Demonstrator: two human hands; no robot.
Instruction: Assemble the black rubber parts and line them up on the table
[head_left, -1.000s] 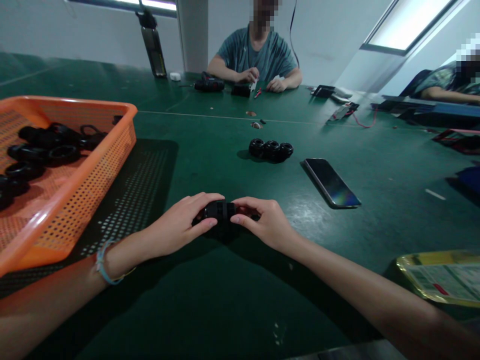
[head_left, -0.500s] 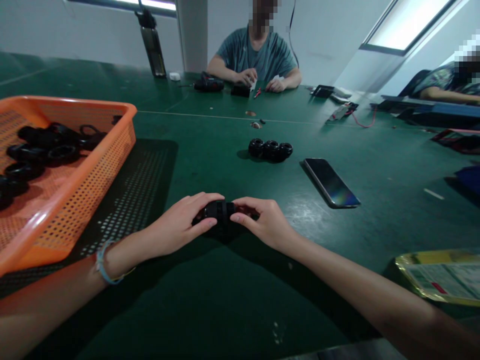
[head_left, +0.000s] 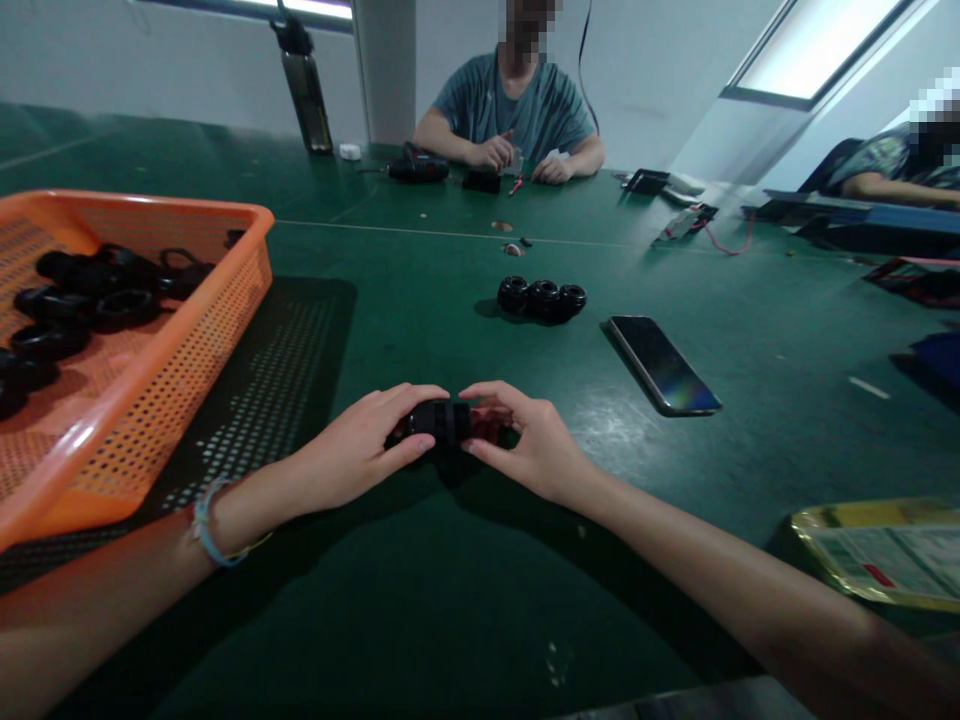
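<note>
Black plastic fitting (head_left: 441,421) sat low on the green worktop (head_left: 480,600), my left hand (head_left: 360,450) pinching it at nine o'clock, my right hand (head_left: 525,445) at three, both grips closed around it.

A green table (head_left: 420,620) carries an orange basket (head_left: 150,380), a phone (head_left: 664,365) and black rings (head_left: 541,298).

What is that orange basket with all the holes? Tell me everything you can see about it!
The orange basket looks like plastic, with low walls full of small round holes and a smooth, solid rim. It sits on the green table, to the left of the person's left hand, and part of it runs out of view. Black rings lie piled inside. Light through the holes speckles its shadow on the table. No hand touches it.
</note>
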